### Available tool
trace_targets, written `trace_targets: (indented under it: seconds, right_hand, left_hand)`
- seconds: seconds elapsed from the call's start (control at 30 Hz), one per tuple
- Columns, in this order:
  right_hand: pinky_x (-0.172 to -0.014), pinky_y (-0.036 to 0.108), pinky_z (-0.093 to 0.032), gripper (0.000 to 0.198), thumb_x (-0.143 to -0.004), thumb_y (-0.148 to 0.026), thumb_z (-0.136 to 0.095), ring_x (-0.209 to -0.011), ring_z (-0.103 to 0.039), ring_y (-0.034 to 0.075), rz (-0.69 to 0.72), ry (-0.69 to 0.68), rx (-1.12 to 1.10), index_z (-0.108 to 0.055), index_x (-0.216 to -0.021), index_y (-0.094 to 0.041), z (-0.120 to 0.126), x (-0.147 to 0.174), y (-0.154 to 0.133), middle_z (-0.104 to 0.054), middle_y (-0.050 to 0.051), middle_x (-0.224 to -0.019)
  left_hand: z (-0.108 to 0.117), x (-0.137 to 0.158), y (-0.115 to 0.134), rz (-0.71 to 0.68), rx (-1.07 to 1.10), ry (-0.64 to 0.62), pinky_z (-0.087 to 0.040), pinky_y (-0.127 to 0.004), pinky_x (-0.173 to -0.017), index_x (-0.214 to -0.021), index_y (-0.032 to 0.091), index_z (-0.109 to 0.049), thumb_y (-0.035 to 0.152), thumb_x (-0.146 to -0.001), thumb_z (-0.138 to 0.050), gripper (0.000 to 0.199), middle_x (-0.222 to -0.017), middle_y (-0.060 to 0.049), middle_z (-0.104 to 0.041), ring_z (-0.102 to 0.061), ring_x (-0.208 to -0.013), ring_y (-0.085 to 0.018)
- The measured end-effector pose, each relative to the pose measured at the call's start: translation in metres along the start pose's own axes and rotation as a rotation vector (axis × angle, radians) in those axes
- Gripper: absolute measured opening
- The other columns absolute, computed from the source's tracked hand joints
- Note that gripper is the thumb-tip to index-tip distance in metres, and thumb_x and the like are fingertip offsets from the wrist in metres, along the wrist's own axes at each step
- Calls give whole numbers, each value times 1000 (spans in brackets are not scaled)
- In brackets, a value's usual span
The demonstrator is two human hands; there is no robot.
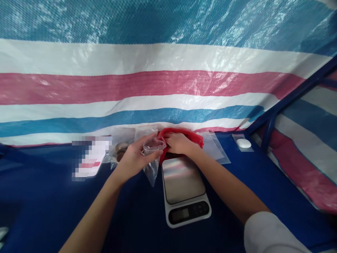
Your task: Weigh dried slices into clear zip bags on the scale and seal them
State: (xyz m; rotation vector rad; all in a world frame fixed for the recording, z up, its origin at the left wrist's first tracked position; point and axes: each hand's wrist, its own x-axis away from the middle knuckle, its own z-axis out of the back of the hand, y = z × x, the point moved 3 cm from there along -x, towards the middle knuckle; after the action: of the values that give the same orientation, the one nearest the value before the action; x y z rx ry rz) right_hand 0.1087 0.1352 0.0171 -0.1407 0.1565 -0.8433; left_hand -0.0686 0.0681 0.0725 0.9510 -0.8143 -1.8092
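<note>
My left hand [137,154] pinches a clear plastic zip bag [152,168] by its top and holds its mouth apart. Right beside it is a red plastic bag [198,137], spread wide at the top. My right hand [179,143] reaches into that red bag; its fingertips are hidden inside, so what they touch does not show. Just in front of the red bag lies a white digital kitchen scale [184,181] with a bare metal plate and a dark display panel. Behind my left hand, another clear bag [119,147] contains brownish round pieces.
Flat clear bags [214,149] lie right of the red bag. A white rounded object [243,143] rests on a small clear bag farther right. A partly blurred pale phone-like object [96,158] is at left. Striped plastic sheeting [158,84] hangs behind the blue table [137,218]; a blue frame bar [292,93] slants at right.
</note>
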Motion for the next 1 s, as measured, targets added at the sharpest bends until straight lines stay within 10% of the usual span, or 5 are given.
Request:
trace_targets:
  seconds: [1.0]
  right_hand:
    - [-105, 39, -47, 26, -89, -23, -65, -119, -63, 25, 94, 19, -126, -75, -113, -24, 18, 55, 23, -73, 5, -123]
  left_hand:
    - [-14, 1, 7, -10, -15, -46, -51, -44, -106, -136, 20, -62, 52, -81, -74, 64, -137, -10, -66, -63, -122, -32]
